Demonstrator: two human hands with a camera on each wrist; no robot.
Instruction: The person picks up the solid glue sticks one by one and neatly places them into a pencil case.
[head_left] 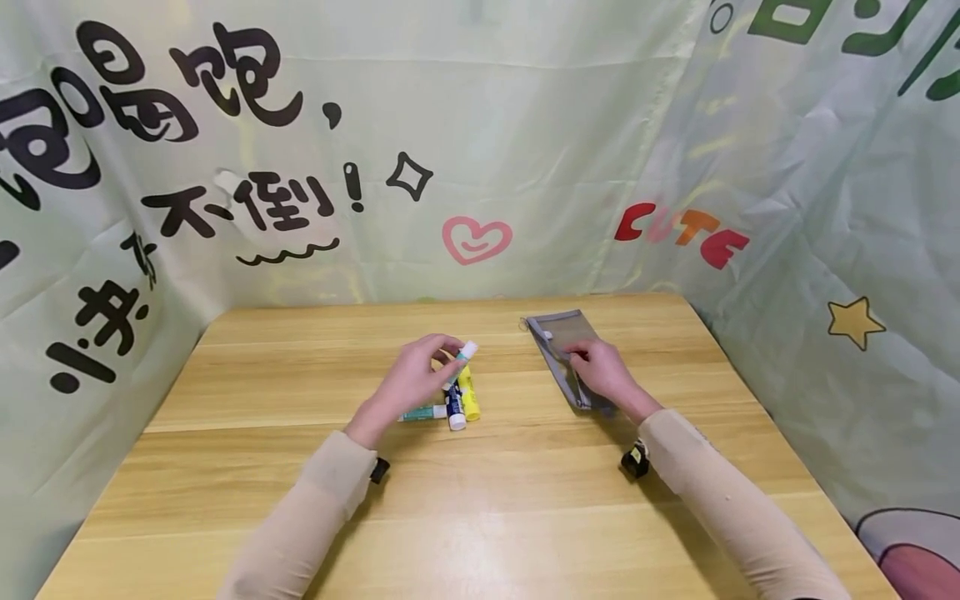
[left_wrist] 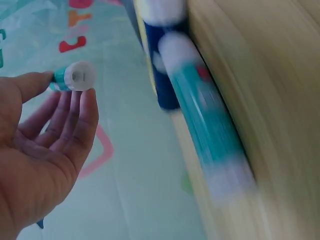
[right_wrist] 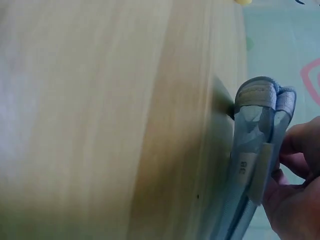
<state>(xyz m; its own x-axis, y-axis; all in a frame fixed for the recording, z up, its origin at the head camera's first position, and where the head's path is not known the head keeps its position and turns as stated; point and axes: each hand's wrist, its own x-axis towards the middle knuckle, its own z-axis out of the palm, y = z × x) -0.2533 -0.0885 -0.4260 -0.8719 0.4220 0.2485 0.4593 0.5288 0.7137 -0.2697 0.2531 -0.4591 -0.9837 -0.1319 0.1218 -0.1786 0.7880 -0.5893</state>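
In the head view my left hand [head_left: 420, 372] pinches a small teal glue stick [head_left: 467, 352] with a white end, raised above the table. The left wrist view shows this glue stick [left_wrist: 75, 77] between thumb and fingertips. Just below it on the table lie a second teal glue stick [head_left: 424, 413], a dark blue one [head_left: 455, 407] and a yellow one [head_left: 470, 393]. On the right, my right hand [head_left: 602, 372] grips the edge of a grey mesh zipper pouch [head_left: 558, 325]. From the right wrist, the pouch [right_wrist: 252, 125] hides some of the fingertips.
The wooden table [head_left: 525, 517] spreads out in front and to both sides. A pale printed cloth [head_left: 525, 125] hangs along its back and sides. Dark wrist cameras [head_left: 635, 460] sit under both sleeves.
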